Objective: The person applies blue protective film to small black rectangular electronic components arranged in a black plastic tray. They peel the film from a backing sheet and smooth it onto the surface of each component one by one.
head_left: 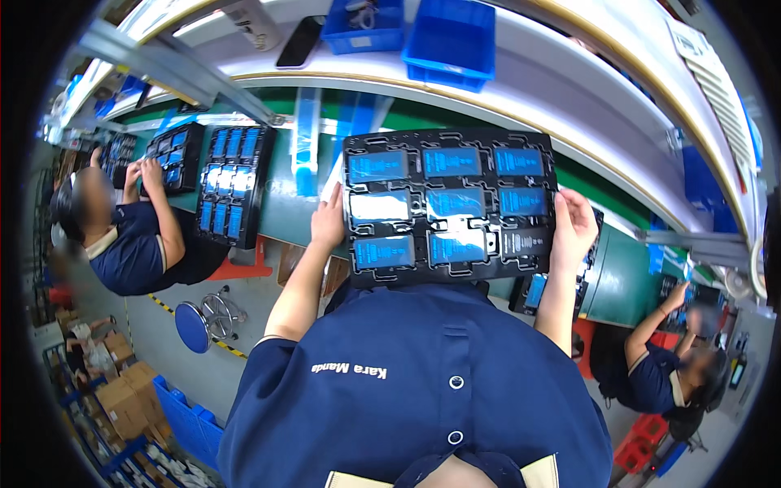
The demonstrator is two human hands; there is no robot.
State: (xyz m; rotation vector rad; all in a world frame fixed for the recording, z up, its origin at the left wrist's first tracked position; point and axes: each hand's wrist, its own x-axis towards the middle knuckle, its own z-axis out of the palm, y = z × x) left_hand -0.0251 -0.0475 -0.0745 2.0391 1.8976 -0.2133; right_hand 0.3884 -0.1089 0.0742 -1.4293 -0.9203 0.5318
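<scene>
Right in front of my chest is a black plastic tray (419,213), its moulded pockets laid out in rows. Flat rectangular battery-like packs fill the pockets, most topped with shiny blue film (453,162). The dark pack (527,241) in the near right pocket shows no blue film. My left hand (328,220) grips the tray's left edge, some of its fingers hidden by the rim. At the right edge my right hand (574,224) has its fingers curled round the side, the thumb near the upper face.
Another filled tray (230,187) lies on the green bench (281,207) to the left. Part of a tray (534,291) shows below my right forearm. Blue bins (450,42) and a phone (301,42) sit on the shelf. People work at both sides; a stool (199,324) stands left.
</scene>
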